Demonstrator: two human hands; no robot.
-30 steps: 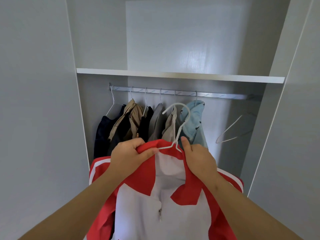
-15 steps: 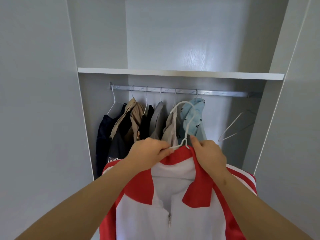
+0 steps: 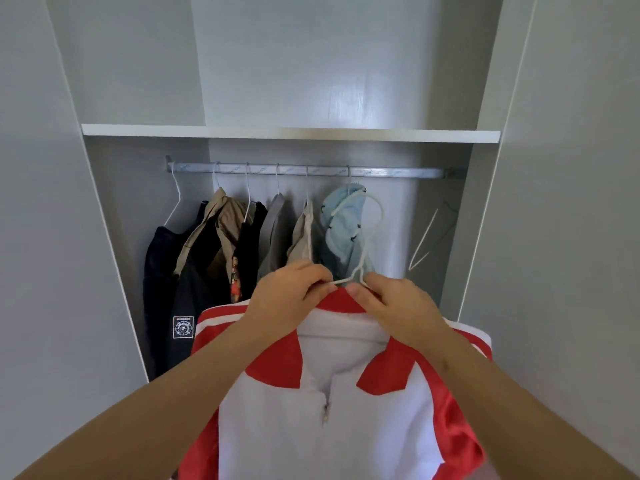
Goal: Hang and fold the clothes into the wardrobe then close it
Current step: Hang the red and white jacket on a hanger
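— What's straight ahead?

— A grey wardrobe (image 3: 114,237), open, with a white shelf (image 3: 291,133) over a metal rail (image 3: 398,173). Dark and beige garments (image 3: 221,244) and a light-blue garment (image 3: 341,230) hang on the rail. An empty hanger (image 3: 424,242) sits well to their right.

— And the jacket?

— The red-and-white zip jacket (image 3: 325,427) is held up in front of the rail on a white wire hanger (image 3: 360,268). Its hook is below the rail, over the light-blue garment.

— The hands?

— The left hand (image 3: 287,299) and right hand (image 3: 398,306) each pinch the red collar, either side of the hanger's neck.
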